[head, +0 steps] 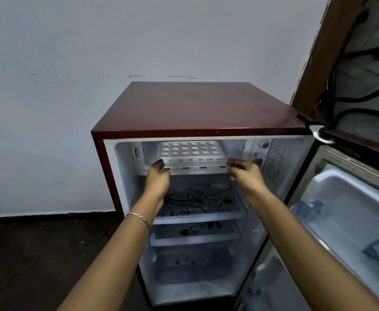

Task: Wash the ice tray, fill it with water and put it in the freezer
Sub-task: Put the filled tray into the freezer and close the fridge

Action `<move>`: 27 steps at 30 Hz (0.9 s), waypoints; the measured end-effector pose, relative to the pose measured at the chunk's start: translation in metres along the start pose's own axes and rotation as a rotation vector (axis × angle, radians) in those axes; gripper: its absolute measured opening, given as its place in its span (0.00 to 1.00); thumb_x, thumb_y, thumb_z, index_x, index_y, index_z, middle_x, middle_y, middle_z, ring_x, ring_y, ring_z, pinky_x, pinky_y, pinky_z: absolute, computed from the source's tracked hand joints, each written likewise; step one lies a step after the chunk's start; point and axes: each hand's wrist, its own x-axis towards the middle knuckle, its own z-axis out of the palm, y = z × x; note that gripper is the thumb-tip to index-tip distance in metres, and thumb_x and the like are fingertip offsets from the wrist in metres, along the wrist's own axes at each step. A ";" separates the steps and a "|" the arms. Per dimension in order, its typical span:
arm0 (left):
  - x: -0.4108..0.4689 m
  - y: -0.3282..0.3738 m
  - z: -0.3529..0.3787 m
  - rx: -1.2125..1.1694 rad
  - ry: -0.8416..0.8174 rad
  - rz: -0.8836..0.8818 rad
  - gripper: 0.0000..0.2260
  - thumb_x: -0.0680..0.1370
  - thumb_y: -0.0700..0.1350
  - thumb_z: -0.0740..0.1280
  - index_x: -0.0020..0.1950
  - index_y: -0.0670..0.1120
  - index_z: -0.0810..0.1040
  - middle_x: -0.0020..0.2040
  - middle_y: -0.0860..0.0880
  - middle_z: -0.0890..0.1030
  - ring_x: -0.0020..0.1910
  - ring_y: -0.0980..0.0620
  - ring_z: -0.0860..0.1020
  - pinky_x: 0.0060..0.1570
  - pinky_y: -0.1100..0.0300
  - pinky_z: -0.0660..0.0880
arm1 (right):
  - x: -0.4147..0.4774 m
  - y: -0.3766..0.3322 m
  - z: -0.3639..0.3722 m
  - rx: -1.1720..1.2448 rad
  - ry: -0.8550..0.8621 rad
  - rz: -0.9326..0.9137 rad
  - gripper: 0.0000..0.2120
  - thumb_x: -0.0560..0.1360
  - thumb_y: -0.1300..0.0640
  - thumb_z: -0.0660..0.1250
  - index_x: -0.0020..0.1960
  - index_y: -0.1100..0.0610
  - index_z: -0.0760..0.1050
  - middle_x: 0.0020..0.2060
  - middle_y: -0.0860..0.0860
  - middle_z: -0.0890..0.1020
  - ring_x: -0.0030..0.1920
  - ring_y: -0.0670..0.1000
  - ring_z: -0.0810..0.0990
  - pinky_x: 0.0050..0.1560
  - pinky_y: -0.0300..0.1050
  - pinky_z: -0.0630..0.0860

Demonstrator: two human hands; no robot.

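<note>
A white ice tray (pixel 191 150) with several small cells lies flat inside the freezer compartment (pixel 233 147) at the top of the open maroon fridge (pixel 197 108). My left hand (pixel 158 176) reaches up to the tray's front left corner, its fingertips on the edge. At the front right corner, my right hand (pixel 243 173) has its fingers curled against the tray's end. The fingertips of both hands are partly hidden by the tray and the freezer lip. I cannot tell whether the cells hold water.
Below the freezer are two glass shelves (pixel 197 205) with a black floral print and a lower drawer (pixel 190 265). The fridge door (pixel 345 216) hangs open at the right, its racks holding a bottle (pixel 307 208). A window frame (pixel 314 52) rises behind, and a pale wall at left.
</note>
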 end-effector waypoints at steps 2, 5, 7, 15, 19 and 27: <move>-0.034 0.005 -0.001 -0.044 -0.032 0.035 0.22 0.79 0.33 0.58 0.73 0.43 0.66 0.69 0.47 0.72 0.63 0.52 0.73 0.58 0.63 0.69 | -0.026 -0.006 -0.014 0.049 -0.052 -0.018 0.09 0.77 0.65 0.66 0.51 0.53 0.80 0.48 0.49 0.82 0.50 0.47 0.79 0.50 0.41 0.76; -0.087 0.011 -0.006 -0.095 -0.067 0.093 0.18 0.79 0.31 0.59 0.68 0.43 0.70 0.64 0.47 0.77 0.59 0.55 0.75 0.56 0.63 0.70 | -0.066 -0.016 -0.035 0.088 -0.091 -0.050 0.08 0.77 0.64 0.65 0.51 0.54 0.80 0.51 0.50 0.83 0.54 0.47 0.80 0.54 0.42 0.76; -0.121 0.016 -0.010 -0.101 -0.090 0.129 0.17 0.79 0.32 0.60 0.66 0.44 0.73 0.61 0.49 0.79 0.60 0.57 0.76 0.60 0.64 0.71 | -0.093 -0.022 -0.049 0.106 -0.091 -0.055 0.08 0.77 0.64 0.65 0.52 0.55 0.81 0.52 0.51 0.83 0.53 0.46 0.80 0.52 0.39 0.77; -0.212 0.034 -0.009 -0.096 -0.141 0.250 0.14 0.80 0.36 0.62 0.61 0.49 0.76 0.56 0.54 0.82 0.57 0.62 0.78 0.59 0.64 0.73 | -0.186 -0.043 -0.122 -0.131 0.033 -0.316 0.08 0.78 0.59 0.65 0.55 0.51 0.80 0.49 0.45 0.83 0.52 0.41 0.79 0.51 0.34 0.74; -0.247 0.044 -0.004 -0.068 -0.203 0.311 0.13 0.80 0.36 0.62 0.61 0.49 0.76 0.56 0.54 0.82 0.57 0.62 0.78 0.59 0.63 0.73 | -0.225 -0.061 -0.183 -0.363 0.291 -0.580 0.08 0.77 0.61 0.65 0.50 0.50 0.80 0.46 0.46 0.83 0.45 0.45 0.81 0.45 0.39 0.76; -0.313 0.056 0.006 -0.040 -0.303 0.399 0.13 0.80 0.36 0.62 0.60 0.50 0.76 0.54 0.54 0.83 0.57 0.61 0.79 0.57 0.63 0.74 | -0.296 -0.087 -0.307 -1.036 0.688 -0.557 0.10 0.75 0.54 0.65 0.54 0.54 0.81 0.50 0.57 0.83 0.55 0.61 0.77 0.54 0.53 0.74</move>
